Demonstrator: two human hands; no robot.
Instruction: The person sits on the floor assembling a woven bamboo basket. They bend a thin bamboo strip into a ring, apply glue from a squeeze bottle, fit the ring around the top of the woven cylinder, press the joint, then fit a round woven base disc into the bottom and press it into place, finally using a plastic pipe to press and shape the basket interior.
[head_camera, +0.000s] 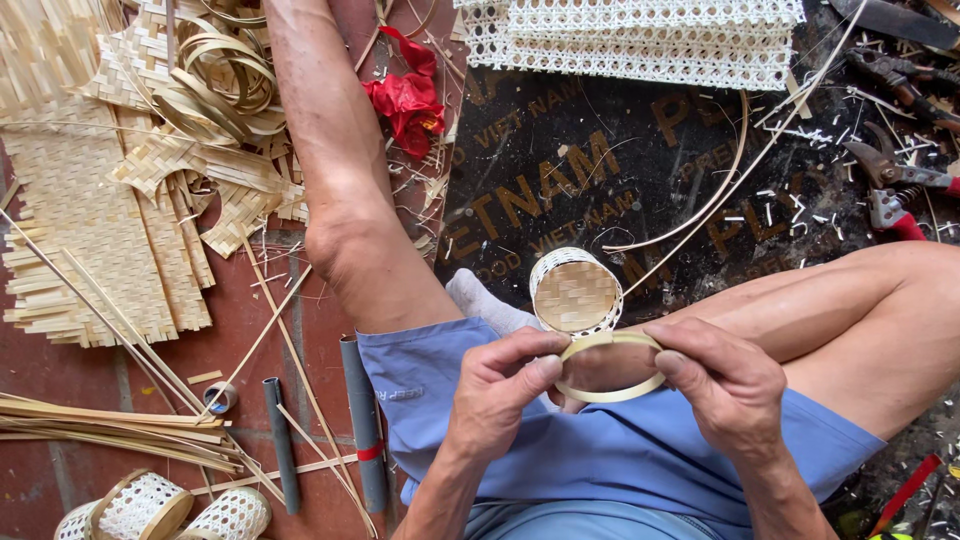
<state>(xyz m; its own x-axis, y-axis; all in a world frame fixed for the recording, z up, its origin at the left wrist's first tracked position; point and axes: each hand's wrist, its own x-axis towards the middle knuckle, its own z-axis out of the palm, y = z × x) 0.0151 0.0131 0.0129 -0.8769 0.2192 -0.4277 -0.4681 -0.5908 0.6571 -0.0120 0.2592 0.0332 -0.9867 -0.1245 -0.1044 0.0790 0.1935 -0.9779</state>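
Note:
Both my hands pinch a thin pale bamboo ring held in front of my lap. My left hand grips its left side with thumb and fingers. My right hand holds its right side. Just beyond the ring, a small round woven bamboo basket stands near my sock, its woven base facing the camera. I sit with bare legs apart, wearing blue shorts.
Woven bamboo mats and strips lie at left. Cane webbing sheets lie at the top. Red-handled cutters rest at right. Grey tubes, a tape roll and finished small baskets sit lower left. Red cloth lies beside my leg.

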